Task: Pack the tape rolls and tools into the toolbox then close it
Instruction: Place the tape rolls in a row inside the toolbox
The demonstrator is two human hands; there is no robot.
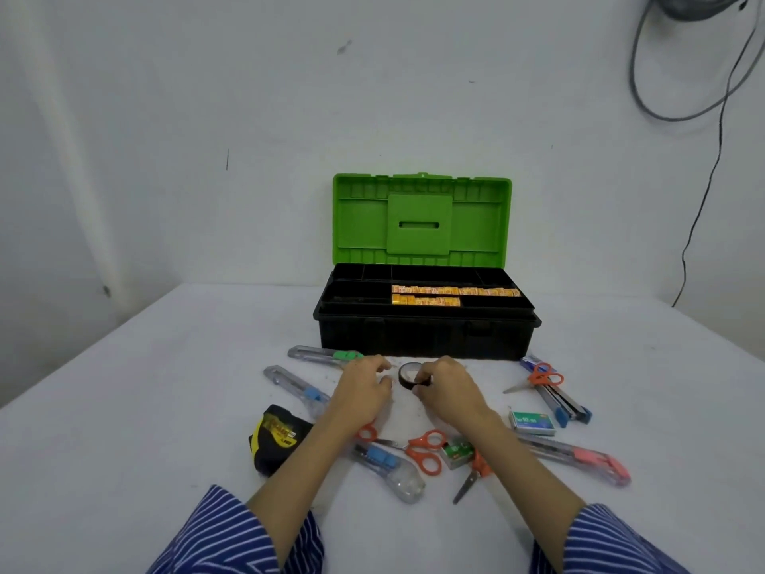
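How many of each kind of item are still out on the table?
Utility knives: 5
Scissors: 3 in clear view
Staple boxes: 2
Tape measure: 1
Tape roll: 1, in the right hand
Total: 12; an orange loop by the left forearm may be a fourth pair.

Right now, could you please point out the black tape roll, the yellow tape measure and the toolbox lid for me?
black tape roll [407,375]: head view, on its front rim.
yellow tape measure [278,432]: head view, on its yellow top face.
toolbox lid [420,219]: head view, on the raised centre panel.
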